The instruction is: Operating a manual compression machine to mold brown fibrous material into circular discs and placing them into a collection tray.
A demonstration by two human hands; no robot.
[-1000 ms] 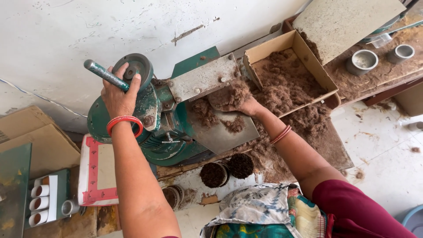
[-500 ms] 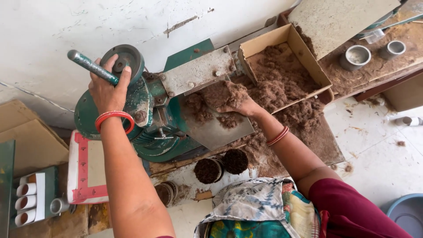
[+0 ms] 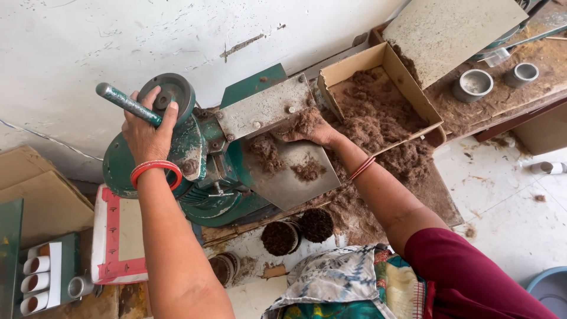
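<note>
While the left hand (image 3: 147,127) is wrapped around the green crank handle (image 3: 127,104) of the hand-driven green machine (image 3: 201,177), the right hand (image 3: 310,129) is clenched on a clump of brown fibre (image 3: 298,123) at the mouth under the machine's metal plate (image 3: 266,109). More fibre lies on the sloping metal chute (image 3: 289,177) and fills the open cardboard box (image 3: 354,65) just beside it. The likely risk is fingers caught at the feed opening if the crank turns with the hand that close; loose fibre could also spill off the chute (some already litters the tabletop (image 3: 549,65)). At lower left, a white rectangular package with a red border (image 3: 118,236) lies by the machine, next to a green carton of white tubes (image 3: 41,277). Flat brown cardboard (image 3: 35,189) lies behind them.
</note>
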